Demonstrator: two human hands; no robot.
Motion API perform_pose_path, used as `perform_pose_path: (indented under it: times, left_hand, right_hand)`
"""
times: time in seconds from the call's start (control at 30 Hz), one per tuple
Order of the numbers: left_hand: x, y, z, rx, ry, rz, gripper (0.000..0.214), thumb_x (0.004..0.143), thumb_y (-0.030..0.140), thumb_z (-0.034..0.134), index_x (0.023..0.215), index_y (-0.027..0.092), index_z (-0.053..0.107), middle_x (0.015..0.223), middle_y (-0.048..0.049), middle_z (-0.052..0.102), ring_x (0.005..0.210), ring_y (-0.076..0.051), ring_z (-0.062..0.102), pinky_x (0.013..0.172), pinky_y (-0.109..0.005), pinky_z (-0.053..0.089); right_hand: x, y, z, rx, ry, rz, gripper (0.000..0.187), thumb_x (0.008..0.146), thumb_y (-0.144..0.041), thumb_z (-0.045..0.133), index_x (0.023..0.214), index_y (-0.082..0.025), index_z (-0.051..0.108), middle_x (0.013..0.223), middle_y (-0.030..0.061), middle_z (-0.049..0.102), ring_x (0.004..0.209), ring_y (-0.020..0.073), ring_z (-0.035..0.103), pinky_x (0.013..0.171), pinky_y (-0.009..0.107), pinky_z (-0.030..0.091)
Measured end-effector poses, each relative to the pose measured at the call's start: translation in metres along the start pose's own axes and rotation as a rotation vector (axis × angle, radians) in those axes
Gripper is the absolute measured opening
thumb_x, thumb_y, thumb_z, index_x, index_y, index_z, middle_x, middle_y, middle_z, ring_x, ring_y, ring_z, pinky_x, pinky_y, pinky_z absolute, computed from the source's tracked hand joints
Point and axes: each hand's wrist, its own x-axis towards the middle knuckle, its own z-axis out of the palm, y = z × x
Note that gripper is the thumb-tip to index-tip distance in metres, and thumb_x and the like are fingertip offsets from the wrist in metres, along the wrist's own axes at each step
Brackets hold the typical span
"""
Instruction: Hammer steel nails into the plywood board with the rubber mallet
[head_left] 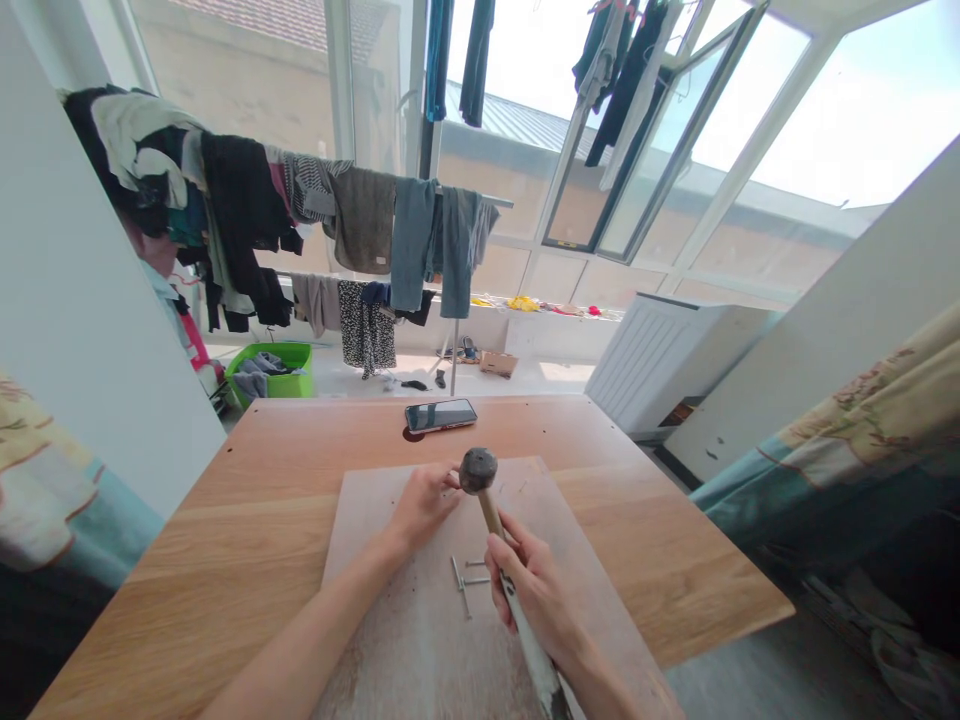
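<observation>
At the far left a patterned curtain (45,500) hangs beside a pale wall, and past it a drying rack (495,202) carries a long row of clothes (365,215). Beneath the clothes a green basket (308,368) on the floor holds grey cloth. The wood-grain table (247,510) spreads across the foreground, with a flat board (397,650) lying on it. The left hand (424,506) is over the upper part of the board, its fingers bent and drawn in close together just beside the hammer's head; whether they pinch anything cannot be told, as the tips are partly hidden. Beyond that hand, a phone (441,415) lies on the table near its far edge, beside a dark round hole. Several loose nails (457,575) lie on the board between the two forearms, some crossing or touching. Just right of them is the hammer (491,512), tilted above the board with its dark head up and away from the person; the right hand (531,575) grips its handle, fingers wrapped round it. Farther right, an open window (660,150) has garments hanging by it, a white ribbed cabinet (645,350) stands past the table's far corner, and another curtain (847,430) hangs at the right edge
</observation>
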Motion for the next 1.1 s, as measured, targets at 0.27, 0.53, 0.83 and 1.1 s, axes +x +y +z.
perform_pose_path:
  times: [0.27, 0.53, 0.83, 1.1]
  left_hand:
    - [-0.029, 0.041, -0.009, 0.462, -0.095, 0.164, 0.027, 0.087, 0.019, 0.065, 0.114, 0.019, 0.065, 0.114, -0.0102, 0.073, 0.108, -0.026, 0.066, 0.099, -0.040, 0.050]
    - [-0.056, 0.090, 0.024, 0.966, -0.559, 0.452, 0.016, 0.083, 0.000, 0.056, 0.088, 0.013, 0.064, 0.078, -0.0117, 0.068, 0.072, -0.027, 0.068, 0.065, -0.036, 0.051]
    - [-0.021, 0.052, -0.027, 0.664, -0.283, 0.042, 0.027, 0.088, 0.002, 0.051, 0.099, 0.018, 0.069, 0.097, -0.0073, 0.069, 0.087, -0.021, 0.069, 0.077, -0.029, 0.050]
    - [-0.013, 0.030, -0.045, 0.652, -0.308, 0.021, 0.034, 0.088, -0.001, 0.042, 0.089, 0.015, 0.073, 0.098, -0.0102, 0.066, 0.089, -0.021, 0.065, 0.083, -0.030, 0.049]
  right_hand:
    - [-0.025, -0.002, -0.037, -0.095, 0.066, 0.076, 0.058, 0.085, -0.060, 0.064, 0.122, -0.016, 0.059, 0.061, -0.0093, 0.050, 0.031, 0.0035, 0.044, 0.027, 0.013, 0.033]
    - [-0.059, 0.023, -0.073, -0.064, 0.108, 0.251, 0.066, 0.087, -0.060, 0.064, 0.138, -0.022, 0.049, 0.070, -0.0052, 0.059, 0.034, 0.0067, 0.051, 0.028, 0.015, 0.039]
    - [-0.061, 0.033, -0.074, -0.098, 0.139, 0.264, 0.074, 0.085, -0.066, 0.062, 0.143, -0.023, 0.044, 0.070, -0.0040, 0.062, 0.037, 0.0091, 0.052, 0.029, 0.016, 0.038]
    - [-0.065, 0.023, -0.073, -0.115, 0.113, 0.281, 0.066, 0.090, -0.062, 0.059, 0.142, -0.024, 0.045, 0.075, -0.0030, 0.063, 0.040, 0.0090, 0.053, 0.032, 0.018, 0.039]
